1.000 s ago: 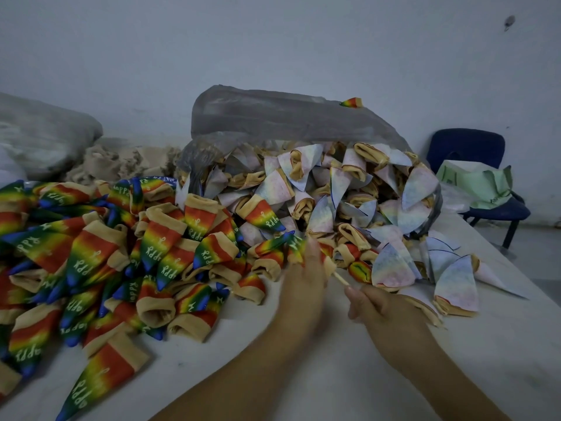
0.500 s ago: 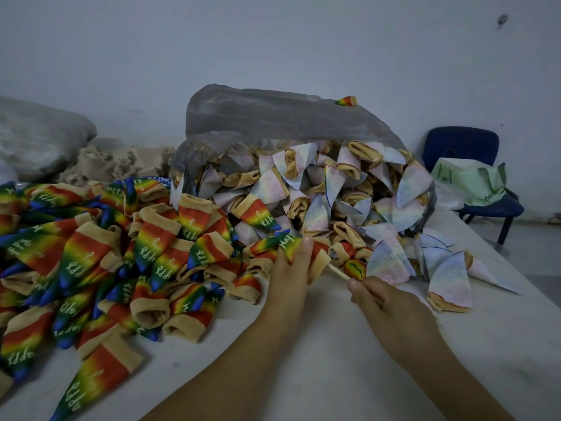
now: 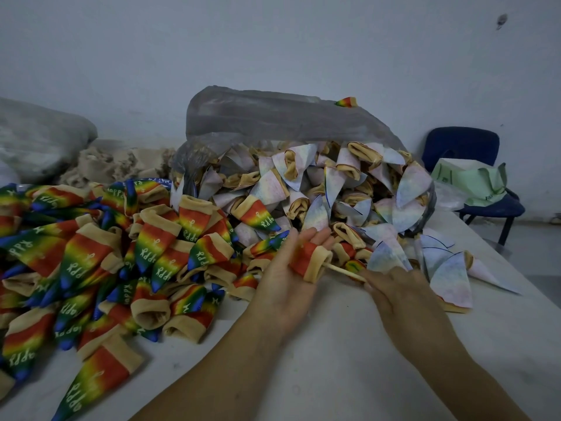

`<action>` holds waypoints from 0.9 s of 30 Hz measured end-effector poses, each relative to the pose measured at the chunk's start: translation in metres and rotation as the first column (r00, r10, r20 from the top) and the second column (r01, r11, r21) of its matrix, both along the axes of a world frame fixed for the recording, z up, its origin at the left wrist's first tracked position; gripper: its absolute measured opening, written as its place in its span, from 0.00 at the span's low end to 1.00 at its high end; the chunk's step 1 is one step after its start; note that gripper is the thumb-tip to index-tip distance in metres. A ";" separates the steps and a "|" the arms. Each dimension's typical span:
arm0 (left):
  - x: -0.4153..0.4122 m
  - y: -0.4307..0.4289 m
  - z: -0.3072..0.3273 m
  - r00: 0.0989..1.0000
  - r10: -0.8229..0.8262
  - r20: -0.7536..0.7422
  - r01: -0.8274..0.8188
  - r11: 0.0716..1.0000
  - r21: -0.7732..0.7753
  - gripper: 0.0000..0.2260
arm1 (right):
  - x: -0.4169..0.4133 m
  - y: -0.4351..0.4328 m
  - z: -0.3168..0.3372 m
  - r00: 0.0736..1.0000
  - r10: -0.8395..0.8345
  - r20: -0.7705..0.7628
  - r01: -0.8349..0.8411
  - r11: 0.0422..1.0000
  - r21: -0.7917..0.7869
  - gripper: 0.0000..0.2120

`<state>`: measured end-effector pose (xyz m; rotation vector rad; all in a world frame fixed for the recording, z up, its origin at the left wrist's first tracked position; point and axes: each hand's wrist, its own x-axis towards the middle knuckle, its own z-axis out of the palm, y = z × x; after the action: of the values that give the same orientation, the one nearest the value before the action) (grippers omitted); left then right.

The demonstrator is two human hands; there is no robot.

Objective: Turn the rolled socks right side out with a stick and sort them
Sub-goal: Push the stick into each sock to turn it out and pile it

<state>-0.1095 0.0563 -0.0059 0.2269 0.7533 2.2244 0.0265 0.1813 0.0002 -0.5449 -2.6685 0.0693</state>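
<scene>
At the near edge of the white table (image 3: pixel 349 375), a person's left hand (image 3: pixel 285 287) has rolled palm-up within the last second; its fingers are now nearly straight and cradle a rainbow sock (image 3: pixel 309 262), where a moment ago they wrapped it; whether the thumb pins the fabric cannot be told; the sock's beige cuff faces right, red band beside it, colours outward; the right hand (image 3: pixel 403 299), back to the camera, pinches the near end of a thin wooden stick (image 3: pixel 343 271), whose far end sits in the cuff's mouth; more of the shaft shows bare than half a second ago; by the look of it this sock is turned and the stick is on its way out, leaving only the drop onto the finished side; just left of the hands lies the heap of turned rainbow socks (image 3: pixel 100 262), lettering outward, spread over the table's left half; behind the hands, pale inside-out socks (image 3: pixel 334 189) spill as cones from the mouth of a grey plastic bag (image 3: pixel 273 117), many yet to do; farther right, off the table, a blue chair (image 3: pixel 461 144) stands by the wall.
</scene>
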 end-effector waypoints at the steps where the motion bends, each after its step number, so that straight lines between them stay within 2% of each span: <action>1: 0.000 0.000 0.000 1.000 0.005 0.019 -0.005 1.000 -0.005 0.18 | -0.001 -0.002 -0.001 0.999 0.033 -0.005 -0.033 0.999 0.013 0.11; 4: 0.000 -0.001 -0.003 0.999 -0.024 0.030 0.024 1.000 -0.017 0.10 | -0.001 -0.014 -0.003 0.997 0.078 0.028 -0.077 0.997 -0.010 0.09; 5: 0.000 -0.001 -0.004 0.999 -0.038 0.028 0.039 0.999 -0.004 0.10 | -0.002 -0.015 -0.004 0.993 0.117 -0.030 -0.117 0.993 -0.011 0.07; 7: -0.002 -0.001 -0.005 0.997 -0.077 0.007 0.076 0.997 0.021 0.17 | -0.002 -0.016 -0.005 0.985 0.141 -0.099 -0.141 0.990 0.010 0.03; 8: -0.003 -0.001 -0.006 0.995 -0.102 -0.012 0.103 0.994 0.033 0.20 | -0.003 -0.015 -0.004 0.993 0.109 -0.052 -0.109 0.994 0.008 0.07; 12: -0.005 -0.002 -0.007 0.976 -0.205 -0.078 0.210 0.976 0.051 0.23 | 0.004 0.001 -0.007 0.999 -0.003 -0.040 -0.002 0.991 -0.137 0.21; 15: -0.006 -0.004 -0.007 0.959 -0.255 -0.124 0.264 0.962 0.068 0.22 | 0.004 0.002 -0.006 1.000 0.002 -0.022 -0.004 0.995 -0.099 0.26; 18: -0.004 -0.005 -0.003 0.947 -0.291 -0.137 0.305 0.947 0.101 0.19 | 0.002 0.000 -0.004 0.998 0.029 -0.054 -0.036 0.990 -0.137 0.25; 21: 0.003 -0.004 -0.001 0.953 -0.258 -0.158 0.270 0.961 0.058 0.13 | 0.003 0.004 0.002 0.992 0.081 -0.092 -0.094 0.985 -0.147 0.24; 24: 0.007 0.000 -0.004 0.973 -0.197 -0.118 0.196 0.980 -0.016 0.15 | 0.003 0.009 0.009 0.998 0.058 0.020 -0.057 0.997 -0.046 0.16; 27: 0.006 -0.001 -0.003 0.970 -0.219 -0.105 0.215 0.975 -0.048 0.12 | 0.003 0.006 0.010 0.999 -0.012 0.052 0.010 0.999 0.046 0.13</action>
<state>-0.1038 0.0550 -0.0090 0.3977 0.7876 2.0020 0.0298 0.1869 0.0105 -0.5538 -2.7104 -0.0085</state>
